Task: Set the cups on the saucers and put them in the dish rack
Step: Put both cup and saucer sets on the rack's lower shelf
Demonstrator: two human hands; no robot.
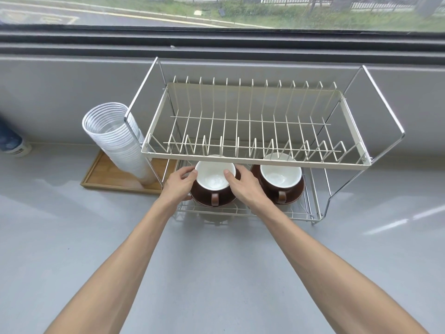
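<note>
Fingers (192, 174) of both hands are curled around one cup-and-saucer set: the left hand (179, 185) is pressed to the left side of the cup's rim and the saucer edge, the right hand (243, 186) to the right side, thumb on the rim, so the set is grasped from both flanks rather than let go. By size, the scene is carried by a smooth grey countertop (216, 273) under a wide window, and a two-tier white and chrome wire dish rack (255, 121) is stood near its back edge. Its upper tier is seen to hold nothing. On the lower tier, at the right end, a white-lined brown ceramic cup (280, 174) is already seated on a round dark brown saucer (297, 196), handle toward the front edge. At the left end, the held white-lined brown cup (214, 175) is seated on its own dark brown saucer (204, 198), inside the lower tier; whether the saucer is fully rested on the wires cannot be told. No further cups or saucers are seen on the countertop, so the task is judged nearly complete, with only the release of this second set left. Beside the rack's left end, a stack of clear plastic cups (115, 141) is leaned on a wooden tray (101, 177).
</note>
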